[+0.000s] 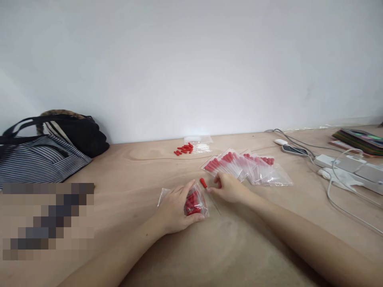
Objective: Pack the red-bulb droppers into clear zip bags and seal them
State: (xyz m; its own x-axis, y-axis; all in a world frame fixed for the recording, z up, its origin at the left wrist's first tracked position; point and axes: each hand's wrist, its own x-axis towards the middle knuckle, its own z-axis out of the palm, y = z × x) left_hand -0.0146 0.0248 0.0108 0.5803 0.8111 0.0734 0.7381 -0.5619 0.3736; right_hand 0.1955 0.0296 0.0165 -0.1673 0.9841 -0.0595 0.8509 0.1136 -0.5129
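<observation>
My left hand (175,209) is wrapped round a clear plastic zip bag (205,205) of red rubber bulbs (193,202), thumb along its near side and fingers over its far side. Just right of the bag lies a dropper (203,183) with a red bulb and a thin clear tube slanting toward me. My right hand (229,188) is beside it, thumb tip at the tube, fingers curled and apart from the thumb. Behind my right hand, several zip bags (248,169) of red-bulbed droppers lie fanned out and overlapping.
Loose red bulbs (184,149) and clear tubes (202,147) lie near the wall. A striped bag (44,159) sits at the left. On the right are a phone-like device (295,150), white power strip (347,165), cables (329,183) and stacked colourful items (359,141).
</observation>
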